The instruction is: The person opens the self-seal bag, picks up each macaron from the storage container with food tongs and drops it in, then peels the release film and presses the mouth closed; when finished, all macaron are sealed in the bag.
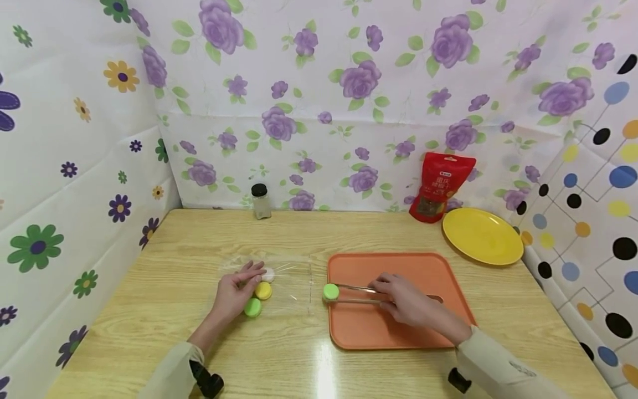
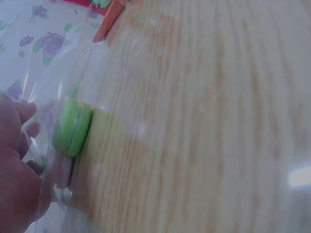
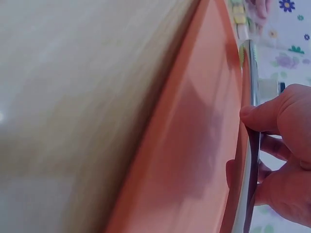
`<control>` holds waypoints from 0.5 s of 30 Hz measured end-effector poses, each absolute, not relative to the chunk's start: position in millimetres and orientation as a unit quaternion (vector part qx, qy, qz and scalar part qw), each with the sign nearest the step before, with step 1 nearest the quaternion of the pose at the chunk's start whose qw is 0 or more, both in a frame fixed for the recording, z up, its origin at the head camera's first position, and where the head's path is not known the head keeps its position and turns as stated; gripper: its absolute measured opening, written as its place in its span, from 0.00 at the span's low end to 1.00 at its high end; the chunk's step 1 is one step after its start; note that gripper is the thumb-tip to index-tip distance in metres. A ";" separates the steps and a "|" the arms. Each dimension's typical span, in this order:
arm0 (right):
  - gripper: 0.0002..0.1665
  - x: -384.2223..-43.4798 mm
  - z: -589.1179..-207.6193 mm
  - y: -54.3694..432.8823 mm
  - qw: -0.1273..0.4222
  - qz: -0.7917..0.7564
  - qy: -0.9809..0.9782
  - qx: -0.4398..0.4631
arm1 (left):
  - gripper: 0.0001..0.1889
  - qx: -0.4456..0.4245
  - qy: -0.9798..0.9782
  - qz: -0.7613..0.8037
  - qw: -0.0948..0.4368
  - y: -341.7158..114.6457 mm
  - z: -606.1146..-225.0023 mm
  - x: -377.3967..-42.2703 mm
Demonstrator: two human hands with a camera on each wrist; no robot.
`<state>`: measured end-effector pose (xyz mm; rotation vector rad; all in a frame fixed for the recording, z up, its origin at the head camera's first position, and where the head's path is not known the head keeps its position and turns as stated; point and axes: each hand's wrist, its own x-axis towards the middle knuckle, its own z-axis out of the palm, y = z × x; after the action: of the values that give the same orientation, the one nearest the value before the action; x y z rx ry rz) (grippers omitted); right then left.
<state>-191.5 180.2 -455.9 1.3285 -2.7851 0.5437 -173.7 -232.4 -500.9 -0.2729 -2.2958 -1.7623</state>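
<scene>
My left hand [image 1: 233,293] holds a clear plastic bag [image 1: 297,280] that lies on the table. Beside its fingers, a white macaron [image 1: 268,275], a yellow macaron [image 1: 263,290] and a light green macaron [image 1: 252,307] sit in a row at the bag's left part. Clear film covers a green macaron [image 2: 73,127] in the left wrist view. With curled fingers and thumb, my right hand [image 1: 406,299] grips metal tongs [image 3: 253,73] over the orange tray [image 1: 394,339]. Between the tongs' tips is another light green macaron [image 1: 330,292], at the tray's left rim.
A small jar with a black lid [image 1: 261,202] stands at the table's back left. At the back right are a red pouch [image 1: 441,185] and a yellow plate [image 1: 482,235]. Patterned cloths [image 1: 319,100] enclose the wooden table [image 1: 269,354] at the back and sides.
</scene>
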 end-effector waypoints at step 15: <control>0.20 -216.3 -451.1 108.1 -0.034 0.151 -0.864 0.479 | 0.08 -0.091 -0.780 -0.606 0.123 -231.6 -499.0 -173.3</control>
<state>-216.3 108.1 -451.1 1.5388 -2.7738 0.4859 -173.3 -231.6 -499.0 -0.2668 -2.2766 -1.7685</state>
